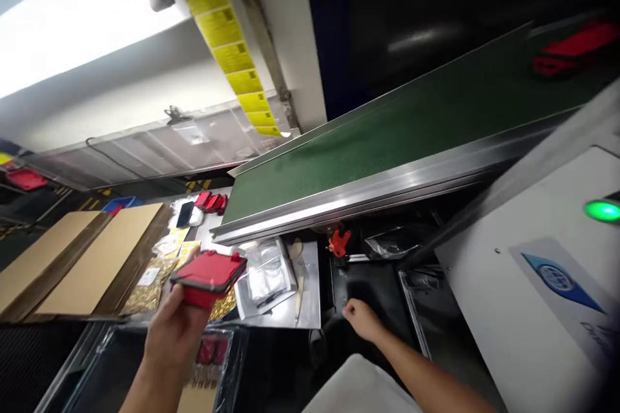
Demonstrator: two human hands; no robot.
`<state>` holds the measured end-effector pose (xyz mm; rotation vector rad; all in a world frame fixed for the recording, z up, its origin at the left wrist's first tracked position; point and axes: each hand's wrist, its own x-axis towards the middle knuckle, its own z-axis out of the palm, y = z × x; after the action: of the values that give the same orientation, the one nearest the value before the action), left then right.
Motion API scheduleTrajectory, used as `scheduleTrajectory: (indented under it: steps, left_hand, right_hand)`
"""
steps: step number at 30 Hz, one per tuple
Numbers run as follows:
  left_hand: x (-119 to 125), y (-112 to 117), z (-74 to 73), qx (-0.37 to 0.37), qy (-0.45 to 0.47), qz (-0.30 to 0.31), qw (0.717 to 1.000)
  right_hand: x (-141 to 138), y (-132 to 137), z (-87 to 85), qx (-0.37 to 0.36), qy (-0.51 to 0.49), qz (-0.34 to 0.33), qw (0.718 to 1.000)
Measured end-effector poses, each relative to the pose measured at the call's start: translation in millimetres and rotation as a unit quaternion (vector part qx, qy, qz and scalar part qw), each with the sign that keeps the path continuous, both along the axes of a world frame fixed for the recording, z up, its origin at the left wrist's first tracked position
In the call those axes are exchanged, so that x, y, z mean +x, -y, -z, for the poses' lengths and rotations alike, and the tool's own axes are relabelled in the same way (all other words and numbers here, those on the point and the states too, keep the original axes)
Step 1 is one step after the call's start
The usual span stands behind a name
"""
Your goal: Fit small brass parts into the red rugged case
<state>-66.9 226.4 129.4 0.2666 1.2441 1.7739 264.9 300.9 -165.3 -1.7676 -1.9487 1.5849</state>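
My left hand (177, 329) is closed around a red plastic part (208, 269) with a black rim, raised over the front of the workbench. The part is tilted, and its flat red face looks upward. My right hand (357, 317) hangs right of the bench, its fingers curled into a loose fist with nothing showing in them. Beyond the left hand, a white tray (266, 277) with clear plastic bags lies on the bench, near bags of small brass-coloured pieces (145, 290). Several red parts (212, 202) sit by the conveyor's low end.
A green conveyor belt (339, 158) slopes up to the right, carrying another red part (576, 48). Cardboard sheets (101, 261) stand at left. Below my left hand is a plastic-lined bin (237, 361). A white machine (547, 271) with a green light is at right; yellow labels (227, 48) hang above.
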Motion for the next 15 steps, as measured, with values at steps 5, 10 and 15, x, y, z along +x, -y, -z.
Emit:
scheduleTrajectory:
  steps: [5,10,15]
  left_hand:
    - [-43,111,49.8,0.018,0.081,-0.066,0.994]
    - [-64,146,66.7,0.212,0.188,-0.002,0.959]
    - [-73,152,54.2,0.219,0.211,-0.036,0.952]
  right_hand:
    - [-103,-48,-12.0,0.014,0.052,-0.051,0.997]
    - [-183,-117,-24.2,0.029,0.147,-0.042,0.988]
    - [-253,-146,-22.8,0.001,0.226,-0.069,0.972]
